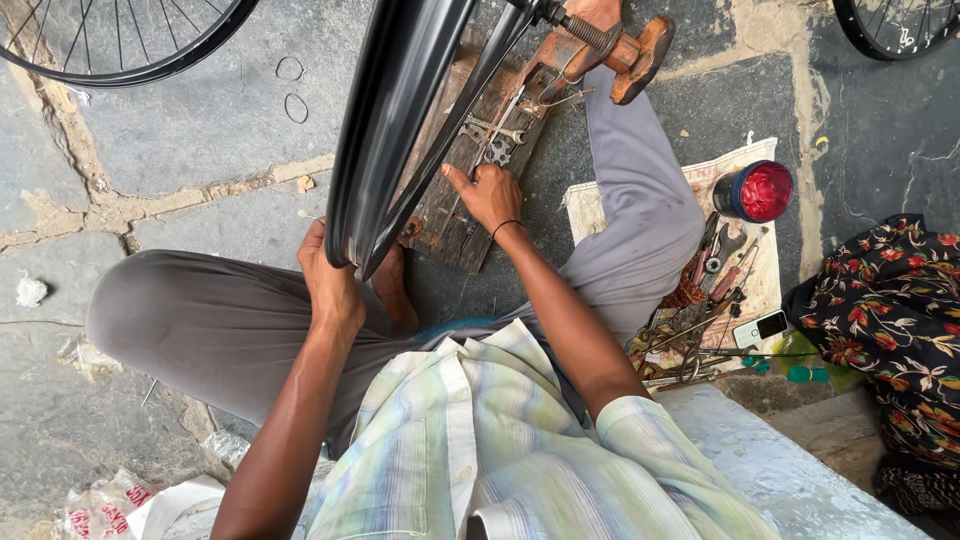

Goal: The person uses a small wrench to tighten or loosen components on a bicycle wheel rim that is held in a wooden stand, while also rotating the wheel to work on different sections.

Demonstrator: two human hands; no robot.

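A black bicycle wheel rim (385, 120) stands upright in front of me, mounted in a wooden stand (630, 50) with a threaded metal axle. My left hand (330, 280) grips the rim's near edge. My right hand (487, 195) is closed around something small at the spokes on the rim's right side; what it holds is hidden. Below the rim lies a worn wooden board (470, 170) with metal spanners on it. I sit cross-legged in grey trousers and a pale striped shirt.
A cloth (745, 270) at the right carries several pliers and hand tools, and a blue tin with red contents (755, 192). A floral fabric bundle (890, 310) lies at the far right. Other bicycle wheels (120, 50) rest on the stone floor at the top left and top right.
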